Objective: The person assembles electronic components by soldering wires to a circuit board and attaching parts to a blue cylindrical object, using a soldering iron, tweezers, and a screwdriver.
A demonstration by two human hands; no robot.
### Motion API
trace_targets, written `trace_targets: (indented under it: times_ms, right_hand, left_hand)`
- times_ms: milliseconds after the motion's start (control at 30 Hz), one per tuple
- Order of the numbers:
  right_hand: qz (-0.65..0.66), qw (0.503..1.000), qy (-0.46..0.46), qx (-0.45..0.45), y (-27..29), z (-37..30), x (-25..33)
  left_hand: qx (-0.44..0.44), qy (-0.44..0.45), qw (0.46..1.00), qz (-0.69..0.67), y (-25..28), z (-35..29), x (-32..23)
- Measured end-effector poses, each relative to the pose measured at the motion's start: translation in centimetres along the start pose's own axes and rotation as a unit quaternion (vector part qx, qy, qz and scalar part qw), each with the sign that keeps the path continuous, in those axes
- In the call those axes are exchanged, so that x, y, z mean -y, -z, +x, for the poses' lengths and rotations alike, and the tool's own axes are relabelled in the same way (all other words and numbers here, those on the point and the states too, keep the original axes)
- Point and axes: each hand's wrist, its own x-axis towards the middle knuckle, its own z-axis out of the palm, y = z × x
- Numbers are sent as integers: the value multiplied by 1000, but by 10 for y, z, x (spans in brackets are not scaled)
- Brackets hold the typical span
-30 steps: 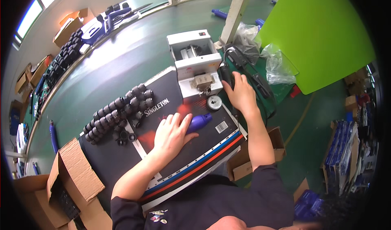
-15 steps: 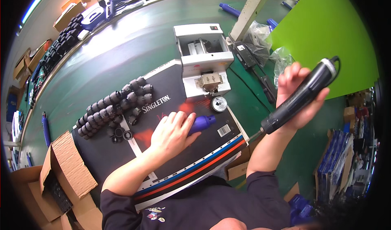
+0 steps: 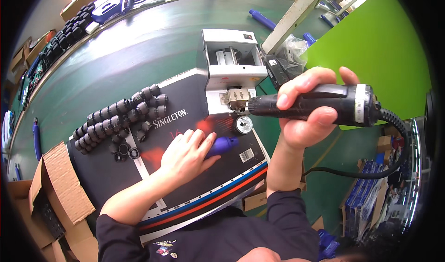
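Observation:
My left hand (image 3: 185, 159) is wrapped over a blue-purple plastic cylinder (image 3: 224, 146), which lies on the black printed mat (image 3: 204, 178). Its right end sticks out past my fingers. Higher up on the right, my right hand (image 3: 303, 127) grips a black corded electric screwdriver (image 3: 333, 105) held nearly level. The screwdriver's nose points left at the metal outlet block of a white screw feeder (image 3: 234, 72); whether its bit touches the block, I cannot tell. Just below that outlet sits a small round container (image 3: 243, 124) with a shiny, pale top.
Black ring-shaped parts (image 3: 111, 118) stand in rows on the mat's left, with loose rings (image 3: 133, 153) nearby. An open cardboard box (image 3: 67, 183) is at lower left. A metal post (image 3: 296, 18) rises behind the feeder; a green panel (image 3: 371, 53) stands right. The screwdriver's cord (image 3: 357, 174) loops down.
My right hand has swung the screwdriver up and left, from pointing down at the mat's edge to the feeder's outlet. My left hand keeps hold of the blue-purple cylinder. The view has shifted slightly.

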Motion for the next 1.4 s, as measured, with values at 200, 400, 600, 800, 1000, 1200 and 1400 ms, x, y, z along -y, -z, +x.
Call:
trace_targets:
  times_ms: [200,400,600,800,1000,1200,1400]
  right_hand:
    - [8,1000,-6,22,2,1,-9]
    - [-38,999,-15,32,3,5,-11]
    - [4,998,-65,12,4,-1,-5]
    - [-11,995,-96,2,0,-21,10]
    - [8,993,-116,1,-2,-29,7]
    - [1,992,-122,41,-6,-41,-5]
    - [77,988,-127,35,6,-45,-8]
  left_hand:
    - [-4,-1,1000,0,0,2,-2]
    - [-2,5,1000,22,0,3,7]
    - [-36,14,999,25,-2,3,10]
    - [-38,12,999,22,-2,3,10]
    - [-36,15,999,20,0,4,8]
    - [-12,15,1000,25,0,2,9]
    - [-19,3,999,28,0,4,12]
